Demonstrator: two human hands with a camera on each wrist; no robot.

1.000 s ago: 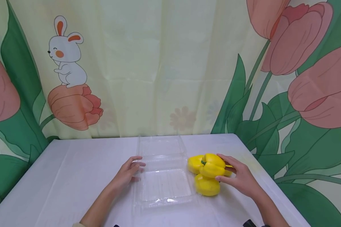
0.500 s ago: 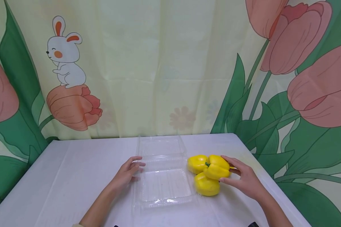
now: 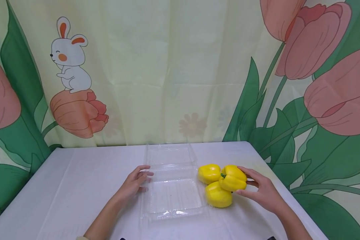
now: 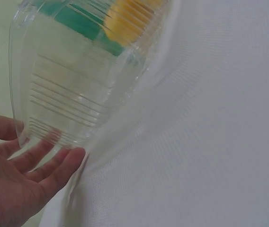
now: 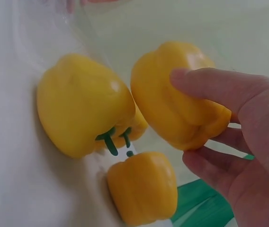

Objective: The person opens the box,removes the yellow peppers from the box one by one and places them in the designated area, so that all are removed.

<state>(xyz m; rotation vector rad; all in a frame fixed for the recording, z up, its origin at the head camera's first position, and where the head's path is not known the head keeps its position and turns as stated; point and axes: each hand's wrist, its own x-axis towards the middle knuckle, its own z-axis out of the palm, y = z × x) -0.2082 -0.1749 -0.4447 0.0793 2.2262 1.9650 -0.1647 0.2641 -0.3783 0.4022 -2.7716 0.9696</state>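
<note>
In the head view, my right hand (image 3: 259, 190) holds a yellow bell pepper (image 3: 233, 178) between thumb and fingers, raised over the other peppers. One yellow bell pepper (image 3: 209, 173) lies to its left and another bell pepper (image 3: 218, 195) in front. The right wrist view also shows a further bell pepper (image 5: 144, 188) on the table, hidden behind the held one in the head view. An open clear plastic clamshell box (image 3: 175, 196) lies left of the peppers. My left hand (image 3: 135, 181) rests with relaxed, spread fingers against the box's left edge.
The box's lid (image 3: 169, 155) lies folded back toward the far edge of the white-covered table (image 3: 87, 186). Behind the table hangs a curtain (image 3: 144, 73) printed with a rabbit and tulips.
My right hand has moved to the right with the held bell pepper, uncovering more of the peppers at left and in front. The left hand stays at the box edge.
</note>
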